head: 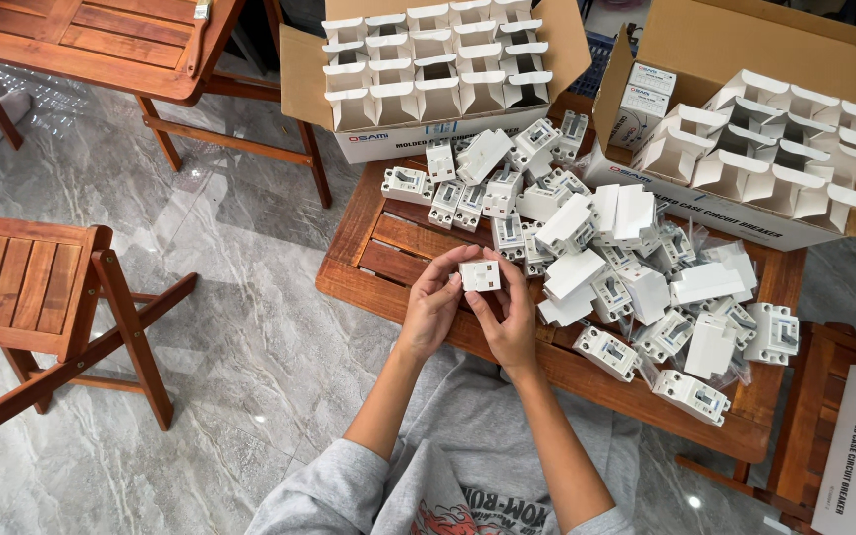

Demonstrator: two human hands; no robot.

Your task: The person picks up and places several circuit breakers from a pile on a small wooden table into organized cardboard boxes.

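While both hands pinch it, small white breaker (480,274) sits above wooden surface (369,260) edge | left hand (432,305), right hand (509,315) clamp its sides | risk: loose hold could drop it (floor below, pile (626,267) beside)

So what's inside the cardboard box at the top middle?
The cardboard box holds rows of small white cartons standing upright with their top flaps open. Whether any carton has a breaker in it cannot be seen; the flaps and walls cover their insides, and the box floor is hidden.
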